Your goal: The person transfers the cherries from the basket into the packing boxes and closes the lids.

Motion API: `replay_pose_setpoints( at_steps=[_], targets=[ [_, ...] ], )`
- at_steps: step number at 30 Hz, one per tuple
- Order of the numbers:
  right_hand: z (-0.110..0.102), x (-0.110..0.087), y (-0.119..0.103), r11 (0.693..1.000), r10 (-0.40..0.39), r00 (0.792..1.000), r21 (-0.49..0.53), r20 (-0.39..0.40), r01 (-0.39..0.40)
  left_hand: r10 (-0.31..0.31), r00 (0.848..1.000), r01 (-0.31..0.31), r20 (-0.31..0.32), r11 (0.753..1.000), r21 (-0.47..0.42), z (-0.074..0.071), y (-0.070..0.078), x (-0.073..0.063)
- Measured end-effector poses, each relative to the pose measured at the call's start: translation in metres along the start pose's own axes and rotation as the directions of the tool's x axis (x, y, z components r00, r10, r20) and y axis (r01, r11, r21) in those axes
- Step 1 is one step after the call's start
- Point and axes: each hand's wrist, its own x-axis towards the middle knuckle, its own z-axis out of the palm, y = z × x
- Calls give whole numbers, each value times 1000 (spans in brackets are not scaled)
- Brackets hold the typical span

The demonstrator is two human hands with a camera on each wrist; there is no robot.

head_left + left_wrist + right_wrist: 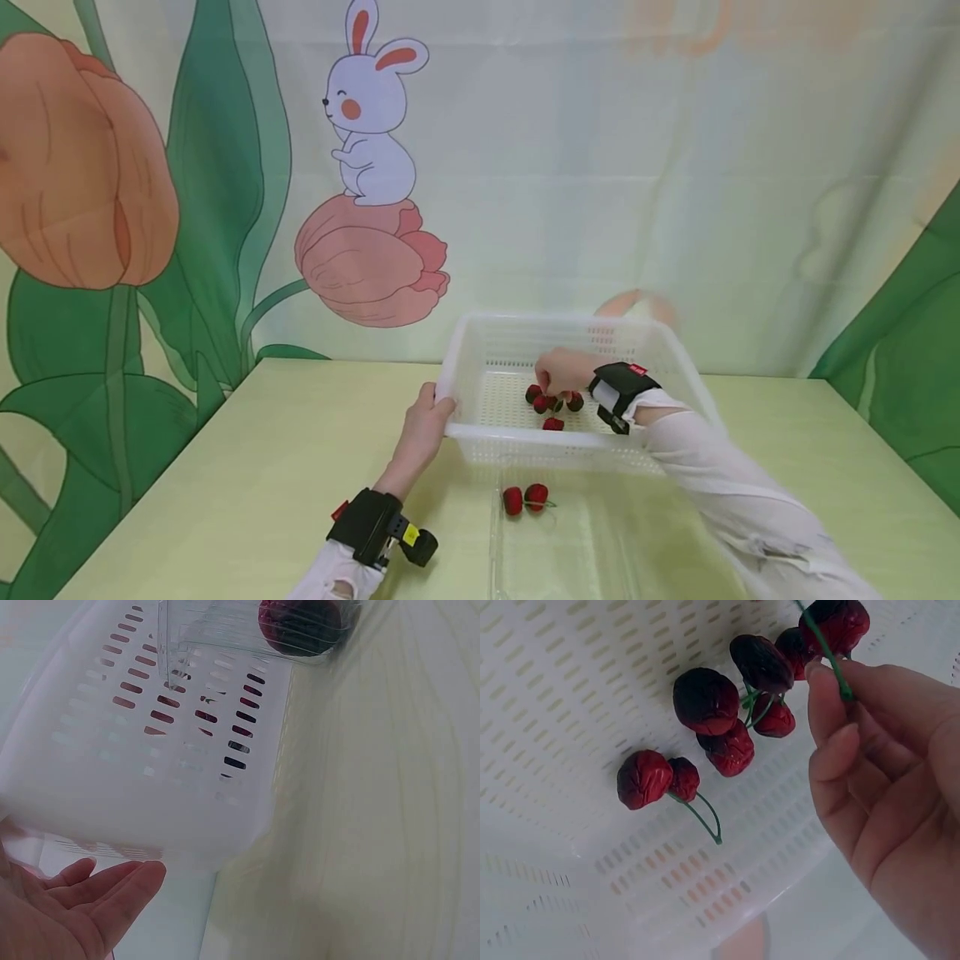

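Note:
Inside the white plastic basket [480, 433], my right hand [567, 371] pinches the green stem [826, 646] of artificial cherries between thumb and forefinger. Several more dark red cherries [705, 702] with joined green stems lie on the perforated basket floor, close beside those fingers in the right wrist view. My left hand [422, 429] grips the basket's left rim, its thumb over the edge. From the left wrist, the fingers [127, 896] show below the rim against the outer side. The basket's near side overlaps the far end of a clear plastic box [555, 558].
A pair of red cherries [536, 497] with a green stem lies in the clear box, in front of the basket. Behind the pale yellow table [300, 467] hangs a curtain [540, 167] printed with a rabbit and tulips.

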Motion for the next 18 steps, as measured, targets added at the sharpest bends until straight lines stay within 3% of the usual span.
replay_pose_setpoints(
  at_steps=[8,18],
  targets=[
    [-5,-1,7,999,-48,996,-21,-72,47,-1,1000,1,-3,1000,-1,0,-1,0],
    [-16,-2,5,989,-92,988,-130,-121,76,-2,1000,2,-3,1000,8,1,-1,1]
  ],
)
